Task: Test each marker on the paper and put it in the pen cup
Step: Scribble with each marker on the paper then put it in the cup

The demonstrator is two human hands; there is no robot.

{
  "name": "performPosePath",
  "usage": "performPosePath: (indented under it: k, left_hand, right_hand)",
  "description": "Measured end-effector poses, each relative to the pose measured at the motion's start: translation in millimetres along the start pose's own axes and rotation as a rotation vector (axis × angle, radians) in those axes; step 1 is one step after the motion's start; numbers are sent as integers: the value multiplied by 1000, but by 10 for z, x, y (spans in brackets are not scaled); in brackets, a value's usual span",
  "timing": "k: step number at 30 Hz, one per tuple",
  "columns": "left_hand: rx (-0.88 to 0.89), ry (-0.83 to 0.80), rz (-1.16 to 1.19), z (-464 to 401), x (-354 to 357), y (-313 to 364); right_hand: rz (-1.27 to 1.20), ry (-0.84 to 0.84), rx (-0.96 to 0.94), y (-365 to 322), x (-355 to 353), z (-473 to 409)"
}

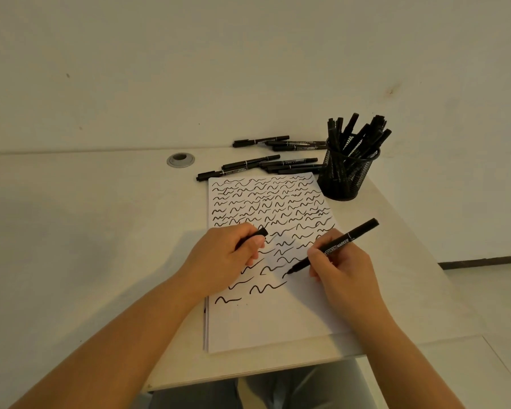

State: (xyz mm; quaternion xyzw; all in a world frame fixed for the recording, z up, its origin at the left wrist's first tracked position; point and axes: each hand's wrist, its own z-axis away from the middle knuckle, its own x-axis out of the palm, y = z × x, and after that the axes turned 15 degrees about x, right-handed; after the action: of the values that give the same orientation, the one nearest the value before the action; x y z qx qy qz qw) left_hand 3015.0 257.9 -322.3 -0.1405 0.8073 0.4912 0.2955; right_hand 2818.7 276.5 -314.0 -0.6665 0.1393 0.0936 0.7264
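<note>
My right hand [341, 268] pinched the marker [334, 247], its tip touching the paper [278, 323] just left of my fingers. My left hand [224, 261] curled around its cap [258, 234]. Beyond stood the pen cup [344, 175].

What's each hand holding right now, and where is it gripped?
The right hand grips the marker low on its barrel, near the tip. The left hand holds the marker cap around its body.
</note>
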Motion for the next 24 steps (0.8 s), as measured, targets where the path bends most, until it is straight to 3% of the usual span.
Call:
performPosePath:
  k: [6, 9, 12, 17, 24]
  left_hand:
    - [-22, 6, -14, 13, 1, 32]
    - [-37, 13, -9, 11, 7, 41]
    - [-38, 15, -12, 10, 10, 43]
    - [-33, 18, -3, 12, 7, 27]
    - [-13, 6, -16, 12, -9, 21]
  right_hand:
    - [23, 115, -8, 38, -29, -4]
    - [26, 256, -43, 68, -96, -9]
    - [-137, 329, -45, 50, -185, -36]
    - [-298, 217, -5, -159, -180, -186]
    - [-685, -235, 186, -336, 91, -559]
